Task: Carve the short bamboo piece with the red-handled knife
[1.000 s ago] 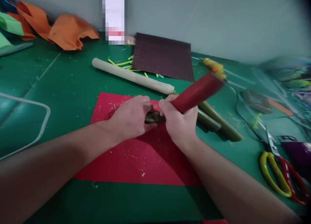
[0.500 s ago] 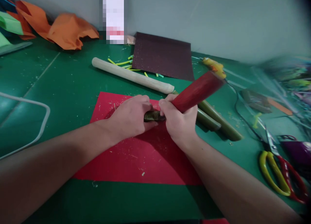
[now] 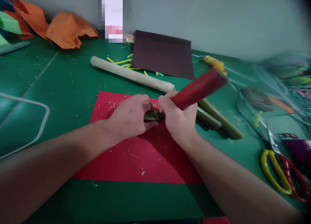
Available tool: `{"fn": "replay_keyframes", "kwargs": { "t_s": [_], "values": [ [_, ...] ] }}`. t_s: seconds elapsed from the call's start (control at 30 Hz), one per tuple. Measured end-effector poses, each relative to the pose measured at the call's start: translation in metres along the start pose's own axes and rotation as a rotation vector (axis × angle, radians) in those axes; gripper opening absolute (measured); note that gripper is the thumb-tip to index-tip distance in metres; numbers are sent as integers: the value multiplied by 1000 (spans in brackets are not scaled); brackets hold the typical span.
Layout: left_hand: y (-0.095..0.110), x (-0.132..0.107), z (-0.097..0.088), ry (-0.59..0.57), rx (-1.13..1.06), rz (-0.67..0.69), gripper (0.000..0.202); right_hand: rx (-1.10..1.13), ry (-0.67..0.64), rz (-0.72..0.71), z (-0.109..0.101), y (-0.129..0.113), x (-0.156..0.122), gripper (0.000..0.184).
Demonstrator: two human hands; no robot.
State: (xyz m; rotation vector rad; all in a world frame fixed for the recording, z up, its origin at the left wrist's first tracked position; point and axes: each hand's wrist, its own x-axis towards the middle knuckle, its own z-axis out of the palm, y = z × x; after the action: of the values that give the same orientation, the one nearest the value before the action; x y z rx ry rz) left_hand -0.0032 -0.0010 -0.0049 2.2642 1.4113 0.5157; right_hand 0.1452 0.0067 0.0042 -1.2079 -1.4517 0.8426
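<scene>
Left hand (image 3: 131, 117) clamps green stick (image 3: 153, 115) on red sheet (image 3: 136, 159); right hand (image 3: 178, 118) fist-closed on red handle (image 3: 198, 88). Shavings scattered, stick apparently mid-trim, unfinished.

Wooden dowel (image 3: 132, 75); scissors (image 3: 279, 169); orange paper (image 3: 70, 29).
</scene>
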Motion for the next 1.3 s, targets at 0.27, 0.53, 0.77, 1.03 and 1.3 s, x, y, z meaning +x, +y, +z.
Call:
{"fn": "replay_keyframes", "kwargs": {
  "t_s": [0.27,0.53,0.77,1.03,1.3],
  "values": [
    [2,0,-3,1,44,-9,25,46,95,-60,2,7,0,26],
    [1,-1,-1,-1,15,0,25,-2,11,-29,-1,2,0,28],
    [-2,-2,1,29,39,41,25,58,97,-37,0,7,-1,25],
    [0,-1,-1,5,53,29,25,-19,15,-20,0,3,-1,26],
    [0,-2,-1,19,73,51,24,37,106,-15,0,8,-1,24]
  ]
}}
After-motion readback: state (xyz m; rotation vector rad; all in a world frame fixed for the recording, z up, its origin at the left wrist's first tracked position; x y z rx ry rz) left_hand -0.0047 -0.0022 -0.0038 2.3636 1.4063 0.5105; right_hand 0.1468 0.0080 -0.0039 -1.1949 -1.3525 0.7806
